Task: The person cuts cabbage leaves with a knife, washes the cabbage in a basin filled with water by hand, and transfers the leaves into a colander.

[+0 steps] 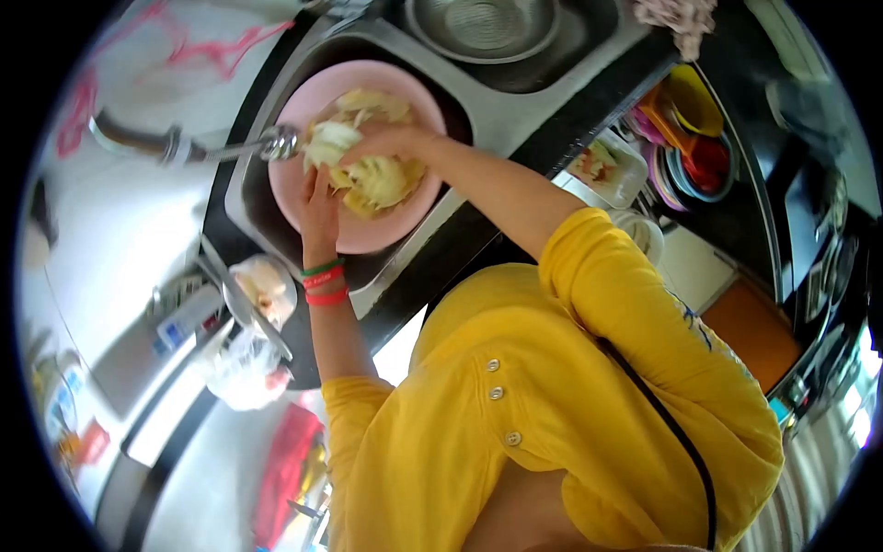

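Observation:
A pink basin (285, 198) sits in the left sink bowl with pale yellow-white leafy vegetable pieces (382, 182) in it, which look like cabbage. Over the basin, my left hand (319, 207), with red and green bands at the wrist, has its fingers closed on the lower edge of a whitish leafy piece (331, 143). From the other side my right hand (388, 144) reaches in, its fingers curled against the same piece and partly hidden. The tap's spout (279, 143) ends just left of that piece.
A metal strainer bowl (483, 28) stands in the second sink bowl. Left on the counter are a knife (246, 299), a bowl of pale food (267, 276) and a plastic bag (246, 373). To the right are a clear container (618, 175) and colourful stacked dishes (685, 138).

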### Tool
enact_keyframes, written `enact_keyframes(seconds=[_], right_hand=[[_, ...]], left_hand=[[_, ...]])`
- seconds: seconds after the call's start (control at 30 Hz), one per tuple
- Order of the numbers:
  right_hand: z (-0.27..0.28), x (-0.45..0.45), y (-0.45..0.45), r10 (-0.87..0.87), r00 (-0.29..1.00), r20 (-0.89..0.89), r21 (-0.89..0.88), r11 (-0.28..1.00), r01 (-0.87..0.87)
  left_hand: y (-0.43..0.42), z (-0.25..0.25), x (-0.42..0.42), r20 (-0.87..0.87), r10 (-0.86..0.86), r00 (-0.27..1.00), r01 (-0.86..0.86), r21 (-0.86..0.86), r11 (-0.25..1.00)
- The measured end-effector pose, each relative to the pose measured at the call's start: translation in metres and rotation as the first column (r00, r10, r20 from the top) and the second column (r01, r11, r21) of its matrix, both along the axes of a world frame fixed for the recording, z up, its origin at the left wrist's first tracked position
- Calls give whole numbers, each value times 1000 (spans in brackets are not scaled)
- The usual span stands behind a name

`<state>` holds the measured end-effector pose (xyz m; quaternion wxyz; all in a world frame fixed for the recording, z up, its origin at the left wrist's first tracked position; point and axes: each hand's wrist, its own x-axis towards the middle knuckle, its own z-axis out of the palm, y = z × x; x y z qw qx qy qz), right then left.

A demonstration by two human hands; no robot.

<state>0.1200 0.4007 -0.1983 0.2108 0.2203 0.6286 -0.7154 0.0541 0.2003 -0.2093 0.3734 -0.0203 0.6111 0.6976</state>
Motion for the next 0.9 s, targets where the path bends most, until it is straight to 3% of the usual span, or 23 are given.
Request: enact_keyframes(seconds=[0.03,0.1,0.23,0.3,0.37,0.5,0.57,0.63,0.7,0.73,0.8,0.83,0.9], right_hand=[[-7,0,-5,35,999,-9,-8,999,-35],[-28,-7,-8,-90,986,-142,-306,951,43],[-34,0,-5,-110,952,-285,-372,928,-4],[-34,-2,-3,5,976,-217,-148,988,-38],[-15,3,1,50,978,-205,-116,990,-74],[-22,-1,-1,103,972,-212,-113,985,-129],[-18,4,-2,123,968,-218,-80,986,-143],[-19,1,-6,148,963,-226,-43,986,-162],[-21,1,-12,293,861,-416,246,948,-204],[-18,1,-13,296,860,-415,247,947,-206],[-10,2,-16,251,943,-218,548,831,-95],[-16,1,-13,252,944,-214,551,829,-96],[-28,-1,-3,39,912,-408,543,813,208]], left_hand=[[-1,4,5,-37,11,999,-11,-14,1000],[-1,17,10,-74,18,997,-20,-27,999],[15,29,25,42,60,997,-60,-2,998],[20,26,28,73,128,989,-128,-6,992],[29,31,33,-309,-35,950,-50,-262,964],[15,38,30,-348,-199,916,57,-379,923],[8,30,25,-466,-298,833,114,-382,917],[5,8,23,-548,-281,788,29,-422,906],[9,-12,25,-658,-304,689,-144,-536,832],[12,-18,25,-658,-302,690,-146,-535,832],[16,-20,25,-712,-464,526,-142,-612,778],[22,-7,28,-721,-513,466,-146,-634,759],[17,26,35,-427,-450,784,212,-498,841]])
